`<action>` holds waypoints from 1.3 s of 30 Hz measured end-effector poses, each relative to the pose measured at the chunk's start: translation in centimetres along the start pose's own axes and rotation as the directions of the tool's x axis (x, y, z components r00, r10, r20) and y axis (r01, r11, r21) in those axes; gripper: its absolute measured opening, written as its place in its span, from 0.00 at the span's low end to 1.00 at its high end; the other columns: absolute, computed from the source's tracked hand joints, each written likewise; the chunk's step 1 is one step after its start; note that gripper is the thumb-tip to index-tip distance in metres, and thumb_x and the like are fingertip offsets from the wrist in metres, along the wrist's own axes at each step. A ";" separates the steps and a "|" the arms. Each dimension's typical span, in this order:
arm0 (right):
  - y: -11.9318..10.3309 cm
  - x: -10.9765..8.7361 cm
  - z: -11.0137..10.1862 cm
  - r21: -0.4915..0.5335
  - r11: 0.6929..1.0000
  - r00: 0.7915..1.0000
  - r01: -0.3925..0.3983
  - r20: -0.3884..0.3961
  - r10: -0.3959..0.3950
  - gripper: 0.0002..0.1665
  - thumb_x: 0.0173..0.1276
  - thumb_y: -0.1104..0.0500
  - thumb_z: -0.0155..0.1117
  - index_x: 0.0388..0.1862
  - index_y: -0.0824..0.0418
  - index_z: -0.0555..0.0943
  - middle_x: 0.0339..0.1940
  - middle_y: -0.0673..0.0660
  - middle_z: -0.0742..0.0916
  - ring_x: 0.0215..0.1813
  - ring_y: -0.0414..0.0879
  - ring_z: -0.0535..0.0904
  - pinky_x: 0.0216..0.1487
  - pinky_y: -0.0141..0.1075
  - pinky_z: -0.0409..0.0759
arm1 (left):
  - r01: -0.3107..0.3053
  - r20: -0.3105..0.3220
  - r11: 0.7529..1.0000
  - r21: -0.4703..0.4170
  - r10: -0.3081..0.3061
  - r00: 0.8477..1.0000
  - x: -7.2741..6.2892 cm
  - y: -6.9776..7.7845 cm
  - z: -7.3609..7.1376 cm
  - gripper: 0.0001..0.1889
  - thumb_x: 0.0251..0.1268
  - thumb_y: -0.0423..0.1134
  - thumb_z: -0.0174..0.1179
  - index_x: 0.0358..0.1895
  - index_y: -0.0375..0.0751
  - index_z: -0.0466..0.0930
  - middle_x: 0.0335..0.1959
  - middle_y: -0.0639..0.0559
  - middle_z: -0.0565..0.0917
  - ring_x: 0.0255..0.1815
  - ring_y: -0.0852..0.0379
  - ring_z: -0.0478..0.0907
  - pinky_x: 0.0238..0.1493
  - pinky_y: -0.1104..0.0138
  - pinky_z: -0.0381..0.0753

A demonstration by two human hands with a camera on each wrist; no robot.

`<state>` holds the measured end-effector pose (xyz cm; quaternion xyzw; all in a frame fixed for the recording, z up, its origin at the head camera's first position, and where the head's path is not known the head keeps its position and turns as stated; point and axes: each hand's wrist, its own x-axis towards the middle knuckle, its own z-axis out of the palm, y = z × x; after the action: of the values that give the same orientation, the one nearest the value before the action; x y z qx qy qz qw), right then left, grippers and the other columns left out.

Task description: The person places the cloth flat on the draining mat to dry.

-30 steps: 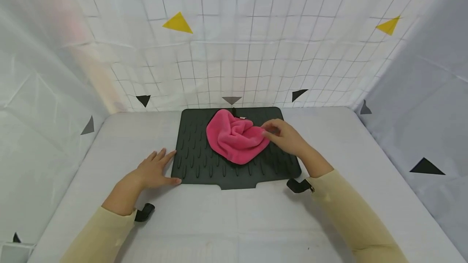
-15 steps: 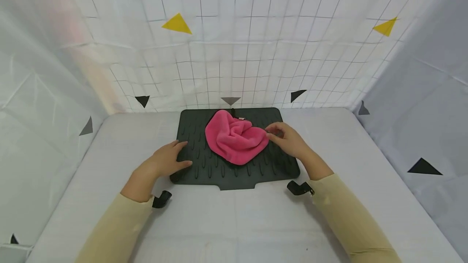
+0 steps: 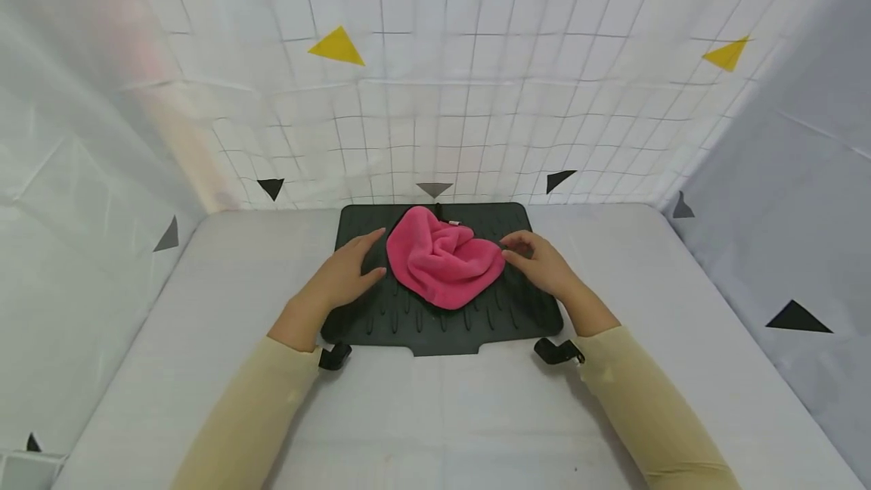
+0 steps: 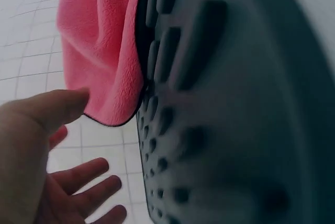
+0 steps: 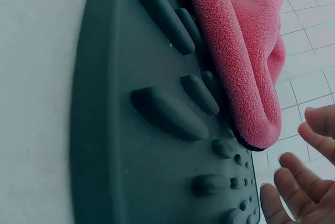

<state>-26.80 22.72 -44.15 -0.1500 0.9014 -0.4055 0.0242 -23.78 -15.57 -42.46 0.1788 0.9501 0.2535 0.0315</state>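
Note:
A crumpled pink cloth (image 3: 442, 267) with a dark edging lies on a dark ribbed mat (image 3: 445, 345). To its left, my left hand (image 3: 340, 277) hovers over the mat with fingers spread and thumb apart. In the left wrist view the thumb (image 4: 57, 108) overlaps the lower edge of the cloth (image 4: 99, 41), and the other fingers extend below it. At the cloth's right end is my right hand (image 3: 544, 267), its fingertips close to the fabric. The right wrist view shows loosely bent fingers (image 5: 296, 190) with a gap between them and the cloth (image 5: 241, 51).
The mat lies on a white table (image 3: 435, 414), with a notched tab on its near edge. Behind stands a white gridded curtain (image 3: 435, 119), with plain sheets at both sides. A black wrist camera (image 3: 336, 356) sits by each sleeve cuff.
My left hand has moved from the mat's left edge rightward and away from me, toward the cloth. The right hand has drawn slightly back from the cloth's right end. The cloth keeps its shape.

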 end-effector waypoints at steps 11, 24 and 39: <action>-0.2 0.7 0.4 0.092 0.993 0.993 -0.074 0.096 0.065 0.24 0.74 0.52 0.63 0.64 0.63 0.74 0.63 0.65 0.79 0.66 0.61 0.74 0.63 0.56 0.75 | -0.032 0.051 0.992 -0.123 0.038 0.998 2.9 0.4 1.7 0.35 0.74 0.47 0.58 0.80 0.53 0.55 0.78 0.37 0.57 0.80 0.39 0.50 0.72 0.42 0.60; -0.8 0.8 0.6 0.130 0.990 0.988 -0.058 0.149 0.038 0.22 0.74 0.55 0.63 0.63 0.62 0.75 0.57 0.64 0.82 0.59 0.58 0.78 0.59 0.51 0.78 | -0.006 -0.048 0.985 -0.170 -0.003 0.999 3.7 0.7 1.6 0.25 0.76 0.42 0.56 0.74 0.50 0.69 0.64 0.40 0.73 0.64 0.44 0.71 0.66 0.49 0.71; -0.6 0.7 -0.5 0.160 0.987 0.994 -0.004 0.104 -0.013 0.18 0.73 0.58 0.65 0.59 0.61 0.81 0.52 0.60 0.84 0.50 0.53 0.81 0.50 0.46 0.82 | -0.023 -0.198 0.990 -0.138 -0.005 0.980 2.3 -0.5 0.8 0.19 0.76 0.41 0.56 0.65 0.41 0.78 0.57 0.42 0.80 0.52 0.47 0.76 0.57 0.53 0.76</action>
<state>-27.39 22.57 -43.32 -0.1705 0.8630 -0.4684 0.0826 -25.99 -14.75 -43.34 0.1542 0.9277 0.3359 -0.0520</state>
